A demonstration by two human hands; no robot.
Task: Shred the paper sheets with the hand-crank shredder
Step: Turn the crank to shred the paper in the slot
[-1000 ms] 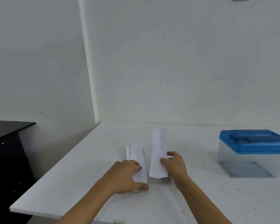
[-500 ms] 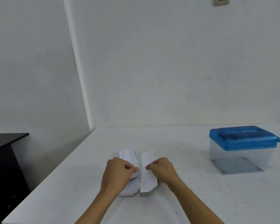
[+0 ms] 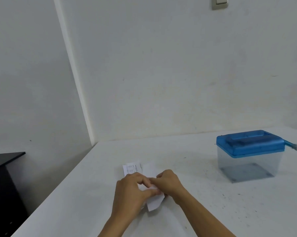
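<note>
Head view: left hand [image 3: 130,190] & right hand [image 3: 168,183] meet over a paper strip [image 3: 154,201] on the desk [image 3: 195,216], fingers [image 3: 144,181] of both curled, pinching it; paper pile [image 3: 133,168] lies just behind. Risk: an uneven pull could tear or crumple the strip, prob. jamming the slot. Shredder [image 3: 248,151] sits well apart to the right, crank [image 3: 296,146] at frame edge; open desk between; desk's left edge runs near the left forearm.

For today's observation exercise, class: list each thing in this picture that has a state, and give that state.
Shredder: lid on, clear bin looks empty, untouched.
Crank: sticking out right, unheld.
Paper strip: pinched between both hands.
Printed sheets: lying flat behind the hands.
Left hand: pinches paper strip.
Right hand: pinches paper strip.
</note>
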